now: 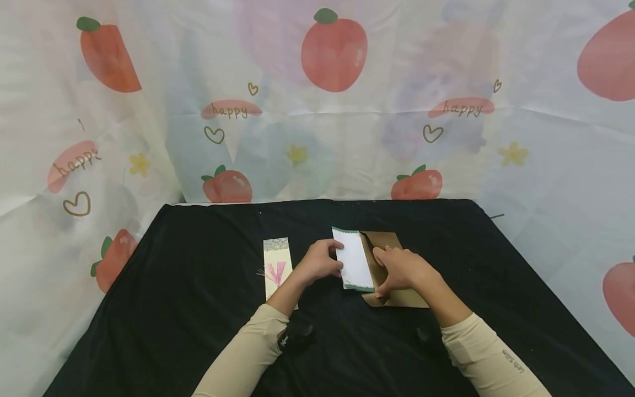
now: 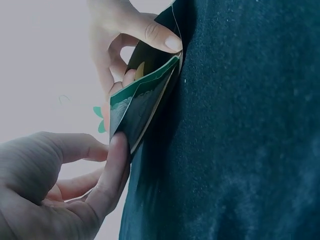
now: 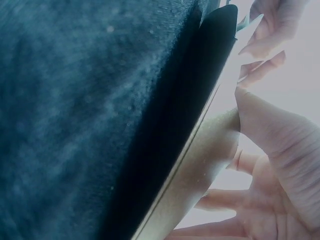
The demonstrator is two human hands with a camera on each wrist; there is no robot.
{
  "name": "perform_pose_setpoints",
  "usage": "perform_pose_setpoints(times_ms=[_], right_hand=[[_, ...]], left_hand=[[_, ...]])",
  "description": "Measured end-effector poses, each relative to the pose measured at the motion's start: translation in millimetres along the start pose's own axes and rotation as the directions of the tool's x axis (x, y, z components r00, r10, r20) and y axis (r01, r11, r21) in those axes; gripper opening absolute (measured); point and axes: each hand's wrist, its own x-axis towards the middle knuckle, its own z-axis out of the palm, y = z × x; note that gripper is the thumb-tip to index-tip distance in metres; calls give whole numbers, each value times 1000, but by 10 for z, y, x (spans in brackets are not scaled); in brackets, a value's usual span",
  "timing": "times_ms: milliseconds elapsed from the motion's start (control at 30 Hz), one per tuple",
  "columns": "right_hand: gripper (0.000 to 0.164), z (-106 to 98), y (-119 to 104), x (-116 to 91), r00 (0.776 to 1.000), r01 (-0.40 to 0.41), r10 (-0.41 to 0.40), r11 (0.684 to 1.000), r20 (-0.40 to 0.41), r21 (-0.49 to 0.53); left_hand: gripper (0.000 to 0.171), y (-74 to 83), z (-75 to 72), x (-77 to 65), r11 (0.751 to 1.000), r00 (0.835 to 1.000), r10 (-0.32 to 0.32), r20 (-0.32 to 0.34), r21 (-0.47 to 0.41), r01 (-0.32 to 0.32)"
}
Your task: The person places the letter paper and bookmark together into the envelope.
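A white card [image 1: 353, 262] with green patterned edges stands partly in the mouth of a brown paper envelope [image 1: 387, 239], its left part outside. My left hand [image 1: 319, 260] pinches the card's outer left edge between thumb and fingers, also seen in the left wrist view, where the folded card [image 2: 125, 111] shows layers. My right hand [image 1: 404, 270] grips the envelope near its opening, thumb at the lower edge and fingers at the upper part of the mouth. In the right wrist view the envelope [image 3: 200, 165] rises tilted off the cloth beside the right palm.
Left of the card lies a cream bookmark [image 1: 275, 255] with a silvery band and a pink tassel [image 1: 275, 273], partly behind my left forearm. A black cloth [image 1: 213, 237] covers the table. Behind it hangs a fruit-printed curtain [image 1: 317, 143].
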Motion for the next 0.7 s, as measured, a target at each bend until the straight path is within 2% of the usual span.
perform_pose_setpoints(times_ms=[433,700], right_hand=[[63,14,11,4,1000,15,-15,1000,-5,4],[64,6,4,11,1000,-6,6,1000,3,16]], left_hand=[[45,-20,94,63,1000,1000,-2,7,2,2],[45,4,145,89,999,999,38,-35,7,-37]])
